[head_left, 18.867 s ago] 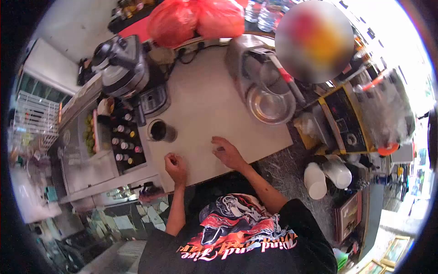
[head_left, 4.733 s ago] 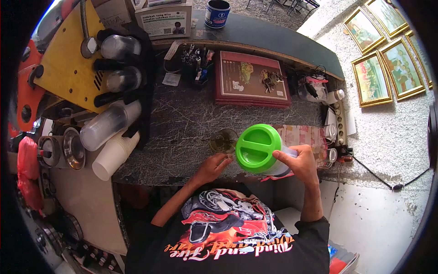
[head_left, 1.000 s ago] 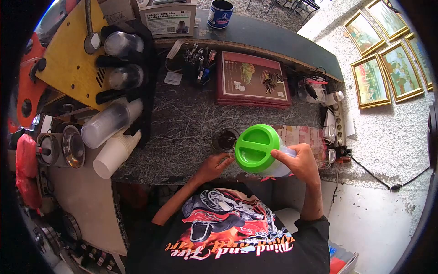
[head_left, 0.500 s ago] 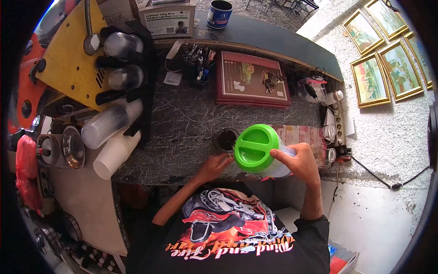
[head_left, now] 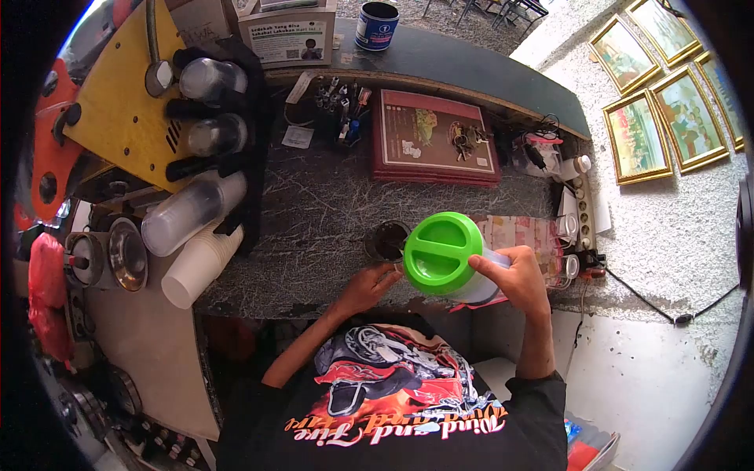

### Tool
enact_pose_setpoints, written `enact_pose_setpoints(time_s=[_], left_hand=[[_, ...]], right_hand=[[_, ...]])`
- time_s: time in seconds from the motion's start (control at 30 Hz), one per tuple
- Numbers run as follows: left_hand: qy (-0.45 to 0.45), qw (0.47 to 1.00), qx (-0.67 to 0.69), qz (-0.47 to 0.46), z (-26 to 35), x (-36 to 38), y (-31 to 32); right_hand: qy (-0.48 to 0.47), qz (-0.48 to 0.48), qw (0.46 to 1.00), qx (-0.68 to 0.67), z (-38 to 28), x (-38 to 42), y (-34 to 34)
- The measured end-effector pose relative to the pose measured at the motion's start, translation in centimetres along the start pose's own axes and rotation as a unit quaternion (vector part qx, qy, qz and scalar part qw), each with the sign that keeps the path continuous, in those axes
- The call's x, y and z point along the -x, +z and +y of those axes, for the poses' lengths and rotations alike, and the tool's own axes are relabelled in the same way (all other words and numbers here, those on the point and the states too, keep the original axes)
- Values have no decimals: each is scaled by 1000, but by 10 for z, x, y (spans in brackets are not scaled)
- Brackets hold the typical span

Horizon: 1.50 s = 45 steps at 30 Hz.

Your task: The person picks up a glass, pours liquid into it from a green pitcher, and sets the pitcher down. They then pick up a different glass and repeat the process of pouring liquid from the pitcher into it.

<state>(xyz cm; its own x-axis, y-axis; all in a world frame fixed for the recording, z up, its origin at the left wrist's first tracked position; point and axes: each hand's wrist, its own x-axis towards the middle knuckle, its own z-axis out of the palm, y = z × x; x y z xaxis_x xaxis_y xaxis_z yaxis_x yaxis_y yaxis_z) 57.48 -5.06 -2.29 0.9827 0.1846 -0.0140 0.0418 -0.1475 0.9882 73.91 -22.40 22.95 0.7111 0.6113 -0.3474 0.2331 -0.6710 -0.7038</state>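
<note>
Green-lidded, the jug [head_left: 449, 257] tilts in the right hand [head_left: 520, 282], close beside the dark-looking glass [head_left: 385, 242] toward the counter [head_left: 314, 200]'s near edge. The left hand [head_left: 366, 289], narrowed, rests by the glass; whether gripping, I can't tell. Too steep a tilt might cause a spill; a knock could topple the glass.

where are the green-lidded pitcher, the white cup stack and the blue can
Green-lidded pitcher [head_left: 448, 255], head view, on its top
White cup stack [head_left: 200, 265], head view, on its side
Blue can [head_left: 375, 31], head view, on its outer wall
</note>
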Motion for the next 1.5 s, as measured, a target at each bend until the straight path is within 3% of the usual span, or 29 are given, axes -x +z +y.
enact_pose_setpoints(time_s=[0.2,0.33,0.4,0.43,0.5,0.53,0.57,0.63,0.67,0.7,0.8,0.9,1.03,1.1,1.23,1.3,1.33,1.37,1.4,1.43,1.5], left_hand=[[-24,1000,-14,-1,6,0,-2],[-45,999,8,-27,12,0,-4],[-47,998,22,-28,6,1,-3],[-27,999,22,-20,5,0,-1],[-8,1000,19,-16,3,0,-1],[-13,1000,15,-13,3,0,-1],[-18,1000,11,-10,3,0,0],[-24,1000,14,-14,-1,1,1],[-30,999,21,-13,-4,1,2],[-30,999,20,-16,-5,1,3],[-29,999,32,-17,-2,1,1],[-77,996,20,-34,14,1,-3],[-34,999,25,-12,-1,1,2],[-15,999,28,1,-2,3,4],[-52,998,39,-17,9,1,0],[-48,998,29,-12,7,1,1],[-27,1000,13,0,5,2,1],[-7,1000,-4,13,2,4,2],[-11,1000,-6,15,8,6,0],[-56,998,-19,2,20,7,-5],[-101,994,-36,-11,28,7,-8]], right_hand=[[-21,10,1000,-13,23,1,-3],[-8,40,996,-84,76,-3,-1],[42,160,960,-225,95,-4,8],[42,162,959,-229,108,-5,10],[-24,178,898,-403,121,-6,9],[-6,252,863,-439,114,-4,13],[-5,255,860,-441,116,-4,14],[0,397,780,-483,124,-6,18],[-58,319,812,-486,150,0,7],[-57,321,811,-486,150,1,7],[-33,442,747,-495,151,-8,10],[-107,399,757,-506,193,-11,7],[-46,453,698,-553,211,-19,10],[-80,438,718,-534,214,-14,10],[-72,464,706,-531,210,-11,14],[-102,591,735,-318,215,-15,17],[-99,589,736,-320,197,-10,18],[-55,669,731,-120,177,0,20],[-10,716,693,86,159,6,23],[-9,715,695,82,153,12,29],[-153,697,684,155,147,23,46]])
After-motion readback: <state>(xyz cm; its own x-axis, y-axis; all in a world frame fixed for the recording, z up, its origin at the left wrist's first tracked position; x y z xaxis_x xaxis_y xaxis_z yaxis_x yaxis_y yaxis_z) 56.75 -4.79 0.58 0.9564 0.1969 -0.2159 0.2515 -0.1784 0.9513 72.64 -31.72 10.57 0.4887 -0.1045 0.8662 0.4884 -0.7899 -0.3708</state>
